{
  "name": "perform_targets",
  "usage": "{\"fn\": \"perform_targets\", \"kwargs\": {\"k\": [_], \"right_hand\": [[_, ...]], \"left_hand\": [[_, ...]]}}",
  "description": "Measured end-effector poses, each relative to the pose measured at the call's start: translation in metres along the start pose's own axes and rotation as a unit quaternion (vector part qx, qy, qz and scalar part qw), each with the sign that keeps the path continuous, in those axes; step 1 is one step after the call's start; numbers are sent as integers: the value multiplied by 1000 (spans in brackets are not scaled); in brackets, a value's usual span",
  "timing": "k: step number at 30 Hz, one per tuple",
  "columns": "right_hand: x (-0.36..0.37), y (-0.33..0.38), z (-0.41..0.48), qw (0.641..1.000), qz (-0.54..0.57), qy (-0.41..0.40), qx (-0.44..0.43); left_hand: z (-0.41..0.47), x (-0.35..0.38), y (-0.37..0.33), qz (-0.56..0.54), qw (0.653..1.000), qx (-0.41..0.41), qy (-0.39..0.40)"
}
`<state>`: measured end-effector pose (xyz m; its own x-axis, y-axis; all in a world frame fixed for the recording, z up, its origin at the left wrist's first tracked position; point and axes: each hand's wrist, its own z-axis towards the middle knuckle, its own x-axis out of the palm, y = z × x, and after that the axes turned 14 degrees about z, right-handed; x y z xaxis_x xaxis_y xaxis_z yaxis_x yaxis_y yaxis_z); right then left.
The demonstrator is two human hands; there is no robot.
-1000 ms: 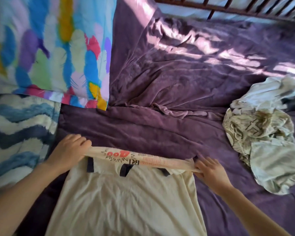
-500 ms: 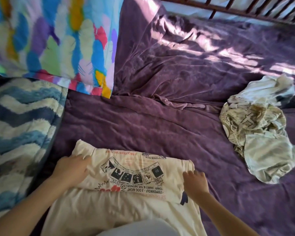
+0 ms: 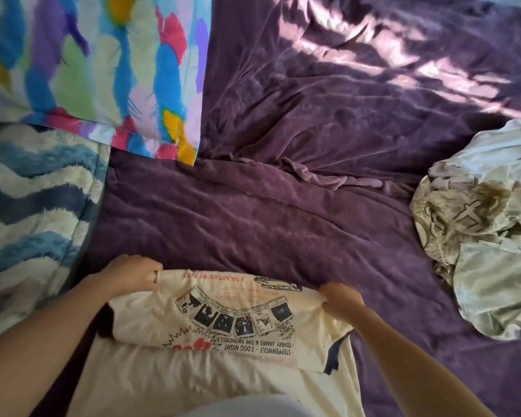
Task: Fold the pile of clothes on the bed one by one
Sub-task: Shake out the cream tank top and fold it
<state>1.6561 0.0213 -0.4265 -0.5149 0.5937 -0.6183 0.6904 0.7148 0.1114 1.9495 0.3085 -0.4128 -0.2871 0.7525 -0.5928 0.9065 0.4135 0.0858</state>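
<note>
They're mid-fold on the cream T-shirt (image 3: 232, 320), I'd say the crosswise fold. The left hand (image 3: 130, 273) has its fingers curled over the fold's left corner and the right hand (image 3: 340, 299) pinches the right corner, so the shirt's long axis runs hand to hand. The print faces up and reads upside down from their side, and the plain part trails back toward their body. Next move is probably lay it flat, smooth it, fold again. The unfolded pile (image 3: 481, 230) sits well out past the right hand on the purple blanket (image 3: 283, 212).
</note>
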Motion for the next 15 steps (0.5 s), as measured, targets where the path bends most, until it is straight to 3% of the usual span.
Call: {"fn": "perform_targets", "kwargs": {"k": [2, 4, 11, 15], "right_hand": [[-13, -9, 2, 999, 32, -25, 12], [-31, -17, 4, 996, 44, -69, 22], [-58, -20, -25, 987, 47, -147, 35], [-36, -27, -63, 945, 15, -322, -59]], "left_hand": [[-3, 1, 19, -134, 991, -28, 6], [-8, -8, 37, -198, 978, -62, -33], [-40, -63, 38, -48, 991, -76, -100], [-72, -35, 25, -48, 967, -110, -226]]}}
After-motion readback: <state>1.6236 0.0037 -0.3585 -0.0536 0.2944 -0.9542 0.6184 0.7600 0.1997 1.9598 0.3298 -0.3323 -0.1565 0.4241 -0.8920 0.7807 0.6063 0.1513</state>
